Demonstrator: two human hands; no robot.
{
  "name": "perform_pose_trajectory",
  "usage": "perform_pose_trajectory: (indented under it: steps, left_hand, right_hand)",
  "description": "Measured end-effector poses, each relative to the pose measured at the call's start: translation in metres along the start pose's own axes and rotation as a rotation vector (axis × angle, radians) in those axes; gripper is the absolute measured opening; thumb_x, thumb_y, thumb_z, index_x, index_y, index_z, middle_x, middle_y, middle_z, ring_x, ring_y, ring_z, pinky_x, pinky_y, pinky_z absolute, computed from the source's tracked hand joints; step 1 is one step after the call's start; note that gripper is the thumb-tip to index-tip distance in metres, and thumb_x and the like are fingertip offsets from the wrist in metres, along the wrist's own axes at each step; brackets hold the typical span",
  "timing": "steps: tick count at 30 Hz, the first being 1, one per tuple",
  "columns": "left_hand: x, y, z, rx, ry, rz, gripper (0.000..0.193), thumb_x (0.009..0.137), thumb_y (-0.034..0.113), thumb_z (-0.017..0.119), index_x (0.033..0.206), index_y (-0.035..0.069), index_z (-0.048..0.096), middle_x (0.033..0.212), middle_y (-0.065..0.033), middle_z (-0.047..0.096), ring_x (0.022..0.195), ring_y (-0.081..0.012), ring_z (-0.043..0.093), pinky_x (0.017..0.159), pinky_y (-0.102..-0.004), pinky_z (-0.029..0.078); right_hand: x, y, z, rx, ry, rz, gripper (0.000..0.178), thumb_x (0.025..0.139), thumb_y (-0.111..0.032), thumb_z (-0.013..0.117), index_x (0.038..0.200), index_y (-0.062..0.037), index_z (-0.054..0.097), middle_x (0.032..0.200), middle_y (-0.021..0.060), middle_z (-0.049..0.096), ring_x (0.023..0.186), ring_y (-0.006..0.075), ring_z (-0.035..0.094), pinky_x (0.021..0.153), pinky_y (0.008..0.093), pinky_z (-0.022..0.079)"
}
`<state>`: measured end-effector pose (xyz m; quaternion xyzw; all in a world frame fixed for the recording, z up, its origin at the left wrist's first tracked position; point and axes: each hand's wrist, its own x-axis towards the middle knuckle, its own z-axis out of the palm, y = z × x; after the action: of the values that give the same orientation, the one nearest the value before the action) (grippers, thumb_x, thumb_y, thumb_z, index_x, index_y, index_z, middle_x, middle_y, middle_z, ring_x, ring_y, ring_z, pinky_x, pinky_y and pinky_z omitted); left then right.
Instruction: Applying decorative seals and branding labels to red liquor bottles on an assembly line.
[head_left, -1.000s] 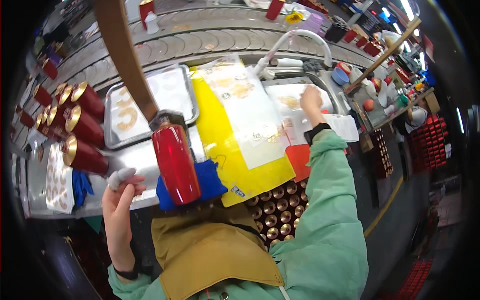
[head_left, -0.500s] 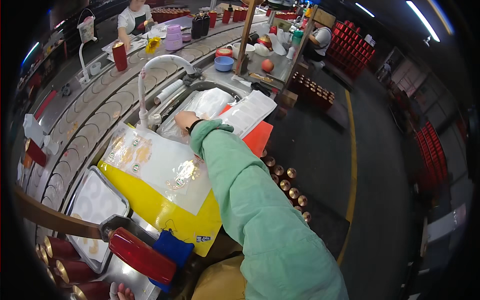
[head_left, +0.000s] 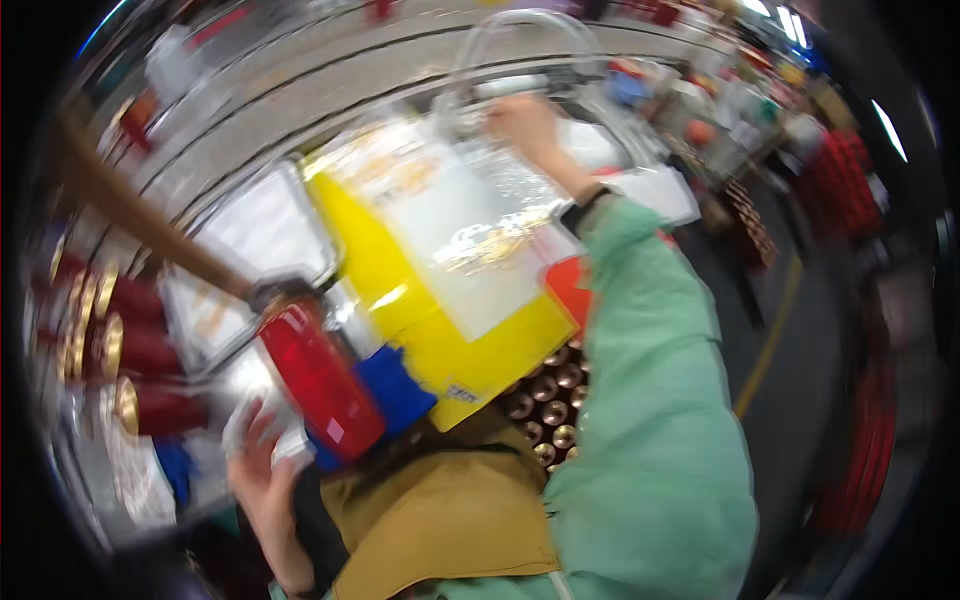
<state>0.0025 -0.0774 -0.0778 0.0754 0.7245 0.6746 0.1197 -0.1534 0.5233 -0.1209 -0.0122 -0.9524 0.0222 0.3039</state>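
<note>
Everything's pretty blurry here, but the big grey workbench [head_left: 300, 110] curves across the top of your view. On it lies a yellow sheet [head_left: 470, 345] with a clear plastic bag [head_left: 450, 240] spread on top, and a metal tray [head_left: 260, 230] sits just left of that. A red cylinder [head_left: 320, 380] stands out in front of you, touching a blue cloth [head_left: 395, 385]. More red cylinders with gold ends [head_left: 130, 350] are stacked at the far left. Your right hand [head_left: 525, 125] is stretched out to the top of the bag, fingers curled, but can't tell if it's actually gripping. Your left hand [head_left: 262, 465] is down low beside the red cylinder, clutching something pale [head_left: 255, 425].
</note>
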Motion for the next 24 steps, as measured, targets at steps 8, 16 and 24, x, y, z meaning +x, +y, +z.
perform_pose_trajectory:
  steps: [8, 16, 24]
  left_hand:
    - [-0.003, -0.014, 0.040, 0.367, -0.142, 0.241, 0.131, 0.070, 0.015, 0.100, 0.169, 0.002, 0.015, 0.168, -0.0211, 0.034, 0.156, -0.0334, 0.036, 0.126, -0.0482, 0.035]
    - [-0.001, -0.027, 0.052, 0.365, -0.007, 0.300, 0.116, 0.077, 0.010, 0.091, 0.167, -0.002, 0.019, 0.145, -0.0247, 0.057, 0.129, -0.0371, 0.062, 0.109, -0.0435, 0.050]
    - [0.001, -0.036, 0.049, 0.385, -0.011, 0.347, 0.114, 0.075, 0.008, 0.091, 0.167, 0.001, 0.025, 0.136, -0.0269, 0.064, 0.118, -0.0375, 0.070, 0.099, -0.0418, 0.057]
  right_hand:
    - [-0.006, -0.151, -0.139, 0.275, 0.114, -0.181, 0.009, 0.090, -0.002, 0.076, 0.098, -0.0057, 0.077, 0.091, 0.0075, 0.070, 0.086, 0.0279, 0.067, 0.076, 0.0371, 0.052]
    - [-0.033, -0.235, -0.175, 0.462, 0.026, -0.299, 0.023, 0.081, 0.010, 0.076, 0.100, -0.0033, 0.077, 0.086, 0.0084, 0.070, 0.079, 0.0271, 0.062, 0.068, 0.0376, 0.049]
    - [-0.048, -0.259, -0.189, 0.523, -0.030, -0.268, 0.021, 0.077, 0.006, 0.080, 0.095, -0.0052, 0.078, 0.084, 0.0061, 0.071, 0.074, 0.0259, 0.060, 0.065, 0.0365, 0.047]
